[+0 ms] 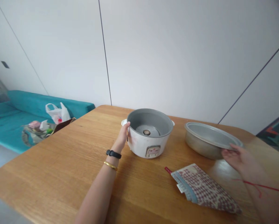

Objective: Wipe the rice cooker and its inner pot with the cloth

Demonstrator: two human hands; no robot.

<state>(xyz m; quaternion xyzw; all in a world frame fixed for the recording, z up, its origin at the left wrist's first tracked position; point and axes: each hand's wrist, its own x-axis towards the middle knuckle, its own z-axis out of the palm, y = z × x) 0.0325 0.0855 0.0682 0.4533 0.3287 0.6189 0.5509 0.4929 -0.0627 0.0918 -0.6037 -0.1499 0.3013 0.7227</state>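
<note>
A white rice cooker body point(139, 144) stands upright and lidless on the wooden table, its grey inside and round centre plate showing. My left hand point(123, 134) is closed on its left side by the handle, with most fingers hidden behind the wall. To the right, my right hand point(235, 155) grips the near right rim of a metal inner pot point(200, 144), thumb on top and fingers beneath. The pot is tilted slightly, and I cannot tell whether its base touches the table. Nearer me lies a folded patterned cloth mitt point(204, 188) with blue trim and a red loop.
The wooden table point(67, 161) reaches back to a white panelled wall point(176, 56). On the left, a teal sofa point(11, 121) holds a white plastic bag point(60, 113) and a bag of mixed items point(38, 130). A dark object with red marks point(276, 130) is at the far right.
</note>
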